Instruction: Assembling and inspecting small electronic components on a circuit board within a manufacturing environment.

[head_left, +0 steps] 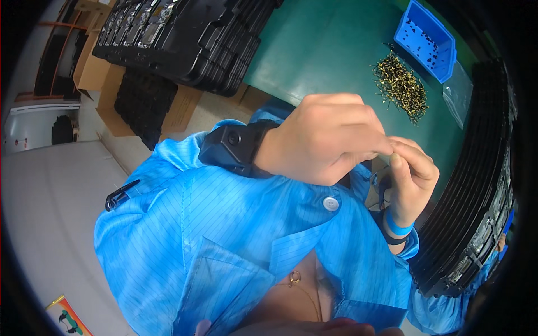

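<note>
My left hand [328, 137], wearing a black wrist device with a lens [231, 140], is closed with its fingers curled and its fingertips pinched. Its tips meet those of my right hand [413, 171], which is also pinched, thumb against forefinger. Whatever lies between the fingertips is too small or hidden to make out. Blue and black bands circle the right wrist. Both hands are raised in front of my blue striped smock [241, 224]. Beyond them, a pile of small black and gold parts [400, 87] lies on the green tabletop [319, 50].
A blue bin [426, 42] with small black pieces stands beyond the pile, beside a clear plastic bag [458, 92]. Stacked black trays [224, 50] at far left carry circuit boards. More stacked trays [465, 185] rise at right. An open cardboard box [182, 109] sits at left.
</note>
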Motion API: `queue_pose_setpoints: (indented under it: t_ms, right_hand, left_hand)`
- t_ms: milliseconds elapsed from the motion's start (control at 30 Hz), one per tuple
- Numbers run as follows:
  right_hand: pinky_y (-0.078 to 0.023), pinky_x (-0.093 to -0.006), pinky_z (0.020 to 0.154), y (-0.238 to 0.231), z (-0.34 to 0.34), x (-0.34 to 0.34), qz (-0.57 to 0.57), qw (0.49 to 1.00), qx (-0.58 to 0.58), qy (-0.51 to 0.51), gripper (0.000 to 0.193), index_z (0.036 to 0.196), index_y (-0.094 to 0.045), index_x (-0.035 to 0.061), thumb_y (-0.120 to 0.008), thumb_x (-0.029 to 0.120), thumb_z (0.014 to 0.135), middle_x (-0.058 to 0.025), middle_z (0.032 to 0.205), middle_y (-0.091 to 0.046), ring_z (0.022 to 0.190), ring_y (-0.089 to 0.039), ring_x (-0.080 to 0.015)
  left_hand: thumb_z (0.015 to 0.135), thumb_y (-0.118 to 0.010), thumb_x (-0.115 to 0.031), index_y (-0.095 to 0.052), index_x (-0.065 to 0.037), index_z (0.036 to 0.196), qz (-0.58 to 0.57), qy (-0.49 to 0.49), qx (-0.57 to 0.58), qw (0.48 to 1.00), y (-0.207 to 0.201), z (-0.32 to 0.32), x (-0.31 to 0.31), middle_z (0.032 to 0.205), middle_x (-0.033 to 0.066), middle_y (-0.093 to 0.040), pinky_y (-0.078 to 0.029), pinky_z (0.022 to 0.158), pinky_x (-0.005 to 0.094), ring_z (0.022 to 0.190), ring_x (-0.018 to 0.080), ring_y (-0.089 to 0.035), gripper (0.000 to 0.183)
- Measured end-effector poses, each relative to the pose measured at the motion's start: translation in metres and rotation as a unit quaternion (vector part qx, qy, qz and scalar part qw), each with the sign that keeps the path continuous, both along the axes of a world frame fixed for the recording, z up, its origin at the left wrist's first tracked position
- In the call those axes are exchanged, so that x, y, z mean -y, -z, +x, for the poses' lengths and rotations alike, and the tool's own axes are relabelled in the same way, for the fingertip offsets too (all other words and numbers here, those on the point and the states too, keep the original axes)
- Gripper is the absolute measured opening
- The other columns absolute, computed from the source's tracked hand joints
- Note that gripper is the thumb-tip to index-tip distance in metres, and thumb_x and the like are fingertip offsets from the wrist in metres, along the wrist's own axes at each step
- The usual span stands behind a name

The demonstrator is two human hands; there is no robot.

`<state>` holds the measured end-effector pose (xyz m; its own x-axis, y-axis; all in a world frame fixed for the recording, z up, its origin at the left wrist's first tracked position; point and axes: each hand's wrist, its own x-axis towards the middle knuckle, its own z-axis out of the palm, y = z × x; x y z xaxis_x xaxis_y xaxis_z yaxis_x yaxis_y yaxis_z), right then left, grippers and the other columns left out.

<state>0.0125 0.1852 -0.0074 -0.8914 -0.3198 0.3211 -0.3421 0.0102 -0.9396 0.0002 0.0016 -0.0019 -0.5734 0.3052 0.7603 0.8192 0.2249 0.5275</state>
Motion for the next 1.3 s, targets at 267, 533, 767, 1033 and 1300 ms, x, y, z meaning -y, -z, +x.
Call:
queue_pose_setpoints:
  t_ms: [267, 533, 767, 1033, 1300]
  right_hand:
    - [-0.046, -0.0247, 0.067, 0.006, 0.007, 0.008, -0.027, 0.997, 0.009, 0.071, 0.022, 0.095, -0.061, -0.0054, -0.063, 0.000, 0.073, -0.0139, 0.084, -0.063, 0.074, -0.060, -0.0174]
    - [-0.046, -0.0234, 0.069, 0.011, 0.013, 0.014, -0.028, 0.989, -0.021, 0.146, 0.025, 0.095, -0.059, -0.0050, -0.065, -0.004, 0.071, -0.0121, 0.083, -0.064, 0.075, -0.061, -0.0151]
    - [-0.046, -0.0228, 0.066, 0.011, 0.014, 0.018, -0.070, 0.986, -0.021, 0.150, 0.017, 0.089, -0.059, -0.0039, -0.065, -0.004, 0.073, -0.0102, 0.081, -0.063, 0.073, -0.060, -0.0134]
    - [-0.046, -0.0216, 0.065, 0.011, 0.011, 0.019, -0.090, 0.985, 0.007, 0.146, 0.015, 0.086, -0.059, -0.0033, -0.065, -0.004, 0.073, -0.0085, 0.082, -0.062, 0.071, -0.058, -0.0115]
    - [-0.048, -0.0206, 0.066, 0.007, 0.011, 0.020, -0.135, 0.977, 0.095, 0.138, 0.018, 0.090, -0.057, -0.0037, -0.064, -0.005, 0.073, -0.0079, 0.083, -0.062, 0.074, -0.059, -0.0103]
  left_hand:
    - [0.066, -0.063, 0.003, -0.065, -0.001, 0.085, 0.038, 0.027, 0.191, 0.980, -0.008, 0.004, 0.005, 0.075, 0.0102, -0.060, -0.044, 0.055, 0.0262, 0.064, 0.0194, -0.058, 0.019]
    - [0.066, -0.062, 0.002, -0.065, -0.001, 0.087, 0.051, 0.075, 0.232, 0.968, -0.009, 0.003, 0.005, 0.078, 0.0104, -0.059, -0.044, 0.058, 0.0259, 0.069, 0.0184, -0.057, 0.021]
    - [0.067, -0.060, 0.002, -0.065, -0.001, 0.086, 0.064, 0.092, 0.254, 0.961, -0.007, 0.002, 0.006, 0.078, 0.0099, -0.058, -0.043, 0.059, 0.0255, 0.069, 0.0181, -0.056, 0.020]
    - [0.070, -0.060, -0.001, -0.062, -0.001, 0.090, 0.068, 0.103, 0.313, 0.942, -0.006, 0.004, 0.007, 0.081, 0.0079, -0.057, -0.042, 0.066, 0.0253, 0.075, 0.0158, -0.055, 0.020]
    - [0.074, -0.060, -0.004, -0.061, 0.000, 0.094, 0.043, 0.105, 0.389, 0.914, -0.008, 0.003, 0.010, 0.082, 0.0070, -0.057, -0.042, 0.068, 0.0247, 0.077, 0.0143, -0.054, 0.021]
